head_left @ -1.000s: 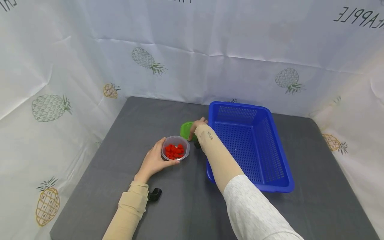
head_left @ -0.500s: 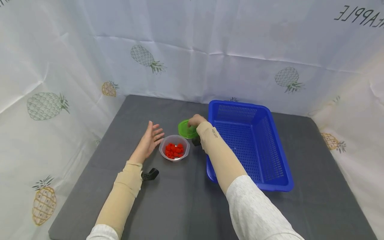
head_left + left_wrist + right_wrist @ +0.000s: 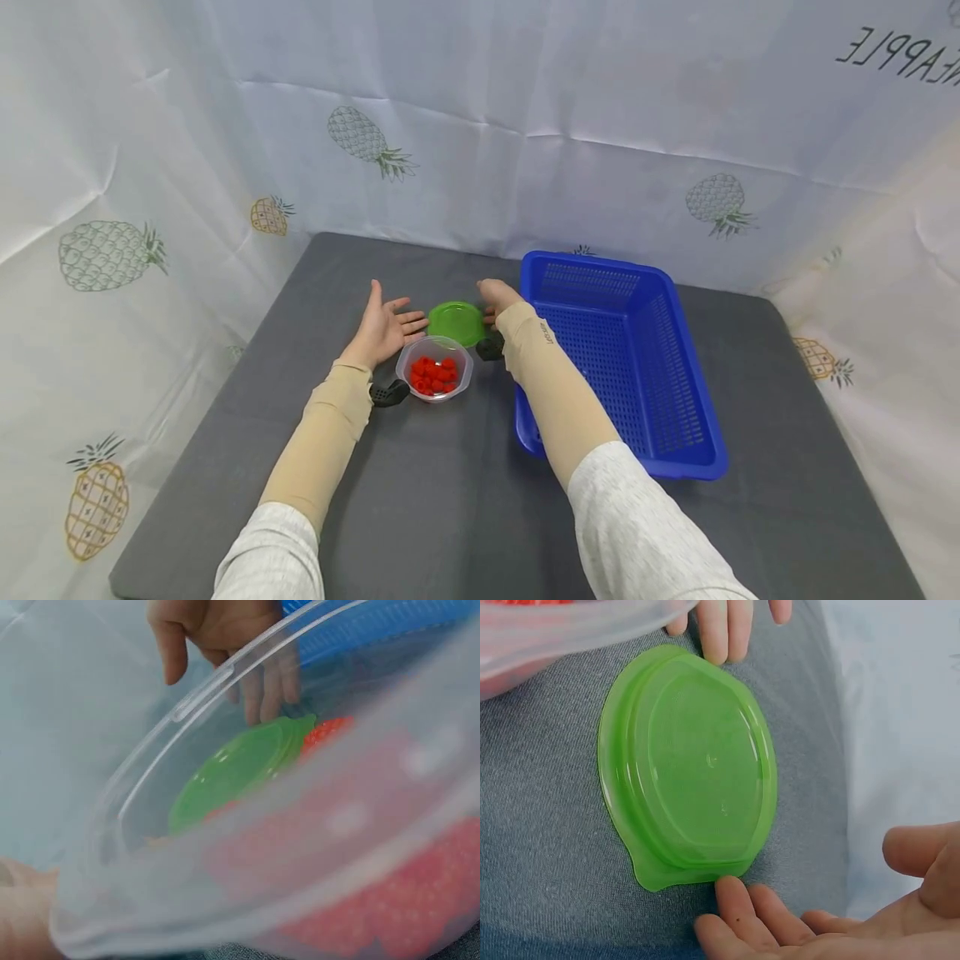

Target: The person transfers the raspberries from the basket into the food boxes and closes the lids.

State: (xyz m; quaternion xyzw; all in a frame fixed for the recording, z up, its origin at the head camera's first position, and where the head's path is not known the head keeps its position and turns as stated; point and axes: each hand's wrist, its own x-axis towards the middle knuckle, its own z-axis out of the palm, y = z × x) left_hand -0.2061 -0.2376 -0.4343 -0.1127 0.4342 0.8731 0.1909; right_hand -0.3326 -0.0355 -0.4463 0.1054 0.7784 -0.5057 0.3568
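A green plastic lid (image 3: 705, 757) lies on the grey table between my two hands, just behind a clear plastic tub (image 3: 402, 367). Red raspberries (image 3: 433, 377) fill the bottom of the tub, which stands uncovered. My left hand (image 3: 384, 329) has its fingers spread, their tips at the lid's left edge beside the tub. On the other side my right hand (image 3: 498, 300) holds its fingers straight, and in the right wrist view a fingertip (image 3: 731, 889) is right at the lid's tab. Neither hand grips anything.
A large blue plastic basket (image 3: 675, 342) stands to the right, close beside my right forearm. White fabric with pineapple prints (image 3: 420, 183) hangs around the back and sides of the grey table (image 3: 435, 517).
My left hand let go of the tub and moved up toward the lid. The lid shifted slightly left, and my right hand released it, fingers now straight.
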